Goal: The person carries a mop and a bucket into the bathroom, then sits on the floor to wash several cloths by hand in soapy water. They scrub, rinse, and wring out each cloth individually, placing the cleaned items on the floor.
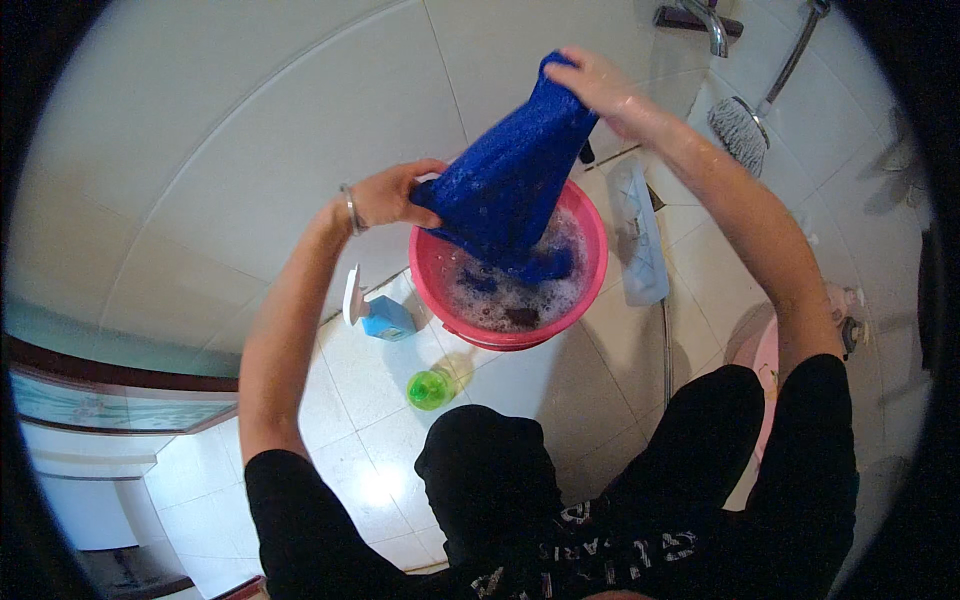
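A wet blue cloth (517,161) is stretched between my two hands over a pink plastic basin (592,292). My right hand (600,82) grips its upper end, high above the rim. At the lower left, my left hand (394,195) pinches another edge of the cloth between thumb and fingers, and a bracelet (350,210) circles that wrist. The cloth's lower part hangs into soapy water (487,304) covered with white foam. More blue fabric and something dark lie partly under the suds; what the dark thing is I cannot tell.
Left of the basin stands a blue pump bottle (388,318), with a green bottle (430,389) nearer me on the tiled floor. A translucent plastic container (641,232) is at the right. Further back are a mop head (739,131) and a metal faucet (716,34) by the tiled wall.
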Demonstrator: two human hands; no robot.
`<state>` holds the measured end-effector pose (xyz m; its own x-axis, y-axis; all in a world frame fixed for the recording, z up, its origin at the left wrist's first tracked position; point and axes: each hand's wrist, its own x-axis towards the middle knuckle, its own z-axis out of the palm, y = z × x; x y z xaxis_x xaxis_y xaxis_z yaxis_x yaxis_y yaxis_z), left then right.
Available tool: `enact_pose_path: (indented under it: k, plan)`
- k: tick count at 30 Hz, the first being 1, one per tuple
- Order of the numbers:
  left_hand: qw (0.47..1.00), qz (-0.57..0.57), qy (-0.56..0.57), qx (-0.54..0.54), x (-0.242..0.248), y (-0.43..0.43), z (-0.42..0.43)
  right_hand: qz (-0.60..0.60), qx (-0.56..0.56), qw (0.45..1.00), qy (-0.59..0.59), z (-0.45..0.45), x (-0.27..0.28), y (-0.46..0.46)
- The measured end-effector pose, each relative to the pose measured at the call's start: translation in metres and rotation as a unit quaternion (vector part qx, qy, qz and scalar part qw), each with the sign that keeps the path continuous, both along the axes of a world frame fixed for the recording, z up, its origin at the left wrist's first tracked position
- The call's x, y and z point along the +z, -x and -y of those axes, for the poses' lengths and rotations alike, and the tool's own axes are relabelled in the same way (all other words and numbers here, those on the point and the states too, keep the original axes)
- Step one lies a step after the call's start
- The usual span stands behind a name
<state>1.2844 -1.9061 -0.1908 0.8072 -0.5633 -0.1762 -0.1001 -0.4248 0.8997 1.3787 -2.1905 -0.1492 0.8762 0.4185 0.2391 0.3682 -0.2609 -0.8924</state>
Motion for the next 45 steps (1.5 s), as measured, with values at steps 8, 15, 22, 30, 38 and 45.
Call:
enact_pose_path:
  k: [8,15,22,30,38,45]
  plan:
    - [0.914,0.258,-0.255,0.183,-0.053,-0.007,-0.02,0.036,0.13,0.935,0.327,0.018,-0.042,0.012]
    - [0.86,-0.072,0.276,0.424,-0.017,0.0,-0.01,0.054,0.19,0.897,0.395,0.034,-0.016,0.022]
    - [0.886,0.316,-0.31,0.138,0.097,0.019,-0.013,0.071,0.057,0.995,0.033,0.052,0.043,-0.007]
    - [0.951,0.076,0.043,0.297,0.019,0.009,-0.014,-0.382,0.075,0.899,-0.203,0.008,-0.045,0.002]
    - [0.85,0.021,-0.097,0.517,-0.192,-0.017,0.052,0.087,-0.099,0.93,0.344,-0.052,-0.248,0.027]
    - [0.834,-0.209,0.096,0.502,-0.206,-0.015,0.074,0.053,-0.088,0.975,0.196,-0.076,-0.268,0.03]
